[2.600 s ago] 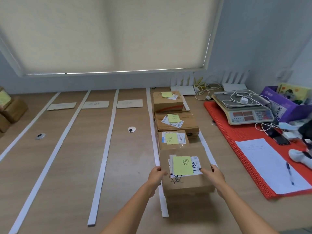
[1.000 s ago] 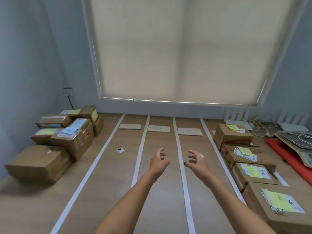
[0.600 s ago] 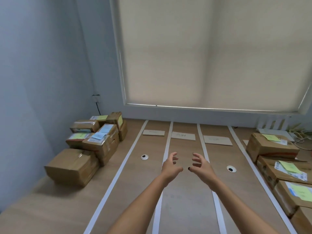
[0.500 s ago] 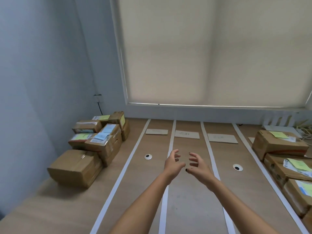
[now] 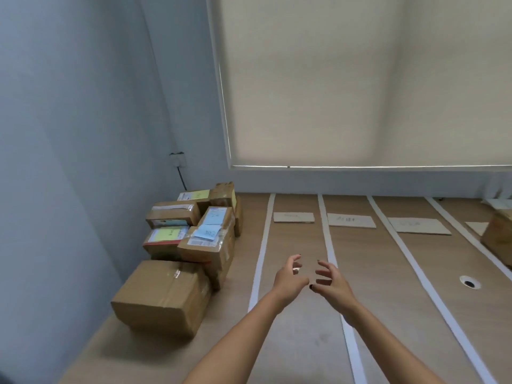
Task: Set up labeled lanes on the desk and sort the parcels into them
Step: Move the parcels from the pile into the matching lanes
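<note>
A pile of cardboard parcels with yellow and blue notes stands in the desk's far left corner, with a large plain box in front of it. White tape strips divide the wooden desk into lanes, each headed by a cardboard label. My left hand and my right hand hover side by side above the desk, fingers spread and loosely curled, holding nothing. Both are right of the pile and apart from it.
One sorted parcel shows at the right edge. A round cable hole sits in a right lane. A wall socket with a black cord is behind the pile. A closed blind covers the window.
My view has swung left from the right lane, where both hands let go of a parcel. The empty hands have travelled left toward the parcel pile, which now sits nearer the middle.
</note>
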Demonstrator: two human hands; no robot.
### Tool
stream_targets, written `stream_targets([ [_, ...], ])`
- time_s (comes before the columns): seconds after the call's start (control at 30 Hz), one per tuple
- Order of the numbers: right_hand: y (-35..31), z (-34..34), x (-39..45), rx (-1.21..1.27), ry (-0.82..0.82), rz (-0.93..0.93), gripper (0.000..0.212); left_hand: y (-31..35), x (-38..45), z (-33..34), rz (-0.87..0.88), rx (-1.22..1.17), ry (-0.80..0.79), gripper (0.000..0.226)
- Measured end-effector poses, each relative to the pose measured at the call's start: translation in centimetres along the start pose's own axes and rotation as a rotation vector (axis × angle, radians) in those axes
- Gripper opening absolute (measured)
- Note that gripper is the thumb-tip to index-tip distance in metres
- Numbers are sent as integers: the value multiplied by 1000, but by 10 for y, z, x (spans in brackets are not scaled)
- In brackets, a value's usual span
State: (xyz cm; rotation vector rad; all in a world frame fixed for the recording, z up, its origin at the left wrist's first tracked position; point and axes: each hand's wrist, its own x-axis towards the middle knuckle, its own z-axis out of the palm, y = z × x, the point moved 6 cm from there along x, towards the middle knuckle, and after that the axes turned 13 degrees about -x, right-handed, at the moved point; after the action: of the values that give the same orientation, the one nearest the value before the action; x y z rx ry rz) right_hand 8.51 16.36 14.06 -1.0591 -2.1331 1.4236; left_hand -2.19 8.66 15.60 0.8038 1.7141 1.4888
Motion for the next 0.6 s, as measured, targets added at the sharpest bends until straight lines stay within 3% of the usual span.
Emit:
stream_targets([
  [0.23,-63,125,20,19,-11,55,61,-14,11,-159,-54,72,67,59],
  [0.6,-120,218,65,-44,-103,64,66,-27,28,-295,-109,-48,222,53],
])
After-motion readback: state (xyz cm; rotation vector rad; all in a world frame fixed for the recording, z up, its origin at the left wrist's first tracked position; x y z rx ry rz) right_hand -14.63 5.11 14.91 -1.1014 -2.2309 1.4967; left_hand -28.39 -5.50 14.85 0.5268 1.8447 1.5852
